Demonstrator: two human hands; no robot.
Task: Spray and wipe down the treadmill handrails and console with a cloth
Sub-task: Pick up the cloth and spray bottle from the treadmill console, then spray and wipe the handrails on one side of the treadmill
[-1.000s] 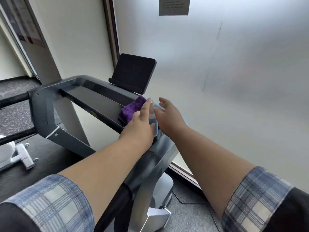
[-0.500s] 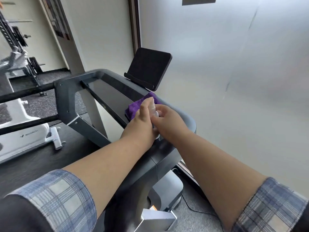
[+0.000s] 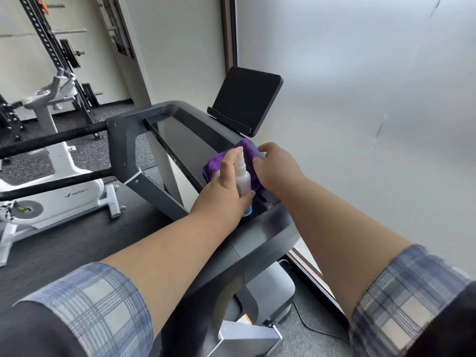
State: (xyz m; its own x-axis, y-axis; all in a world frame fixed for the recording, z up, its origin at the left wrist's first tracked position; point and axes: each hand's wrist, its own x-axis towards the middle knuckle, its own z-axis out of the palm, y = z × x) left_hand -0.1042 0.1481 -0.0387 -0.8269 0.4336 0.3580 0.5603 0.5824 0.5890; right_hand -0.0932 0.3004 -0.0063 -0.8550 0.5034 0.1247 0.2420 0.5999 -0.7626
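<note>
The cloth lies on the right end of the console, just below the tablet holder that stands at the console's far edge. The spray bottle is upright just before the cloth, between the two hands. An exercise bike stands on the floor to the left, beyond the handrails, with a rack behind it.

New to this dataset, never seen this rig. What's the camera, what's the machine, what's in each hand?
There is no robot. A camera on a person's head looks down at their bare arms. In front of them is a treadmill console with a dark tablet holder at its far edge. The left hand grips a small white spray bottle. The right hand, fingers relaxed, reaches to a purple cloth lying on the console. Other gym equipment stands to the left.
</note>
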